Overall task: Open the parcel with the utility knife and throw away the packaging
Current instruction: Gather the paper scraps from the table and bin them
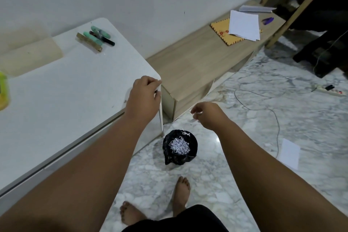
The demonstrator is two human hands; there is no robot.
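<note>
A small bin lined with a black bag stands on the floor by the table leg and holds white shredded paper. My right hand hovers just above and right of it, fingers pinched on a few white paper shreds. My left hand is curled at the near right corner of the white table; something whitish shows at its fingertips, and I cannot separate it from the table edge. Green-handled tools, one resembling a utility knife, lie at the table's far side next to a brass-coloured ruler. A flat tan parcel piece lies far left.
A low wooden bench along the wall carries a yellow envelope, white sheets and a purple object. Cables, a power strip and a white sheet lie on the marble floor. My bare feet stand near the bin.
</note>
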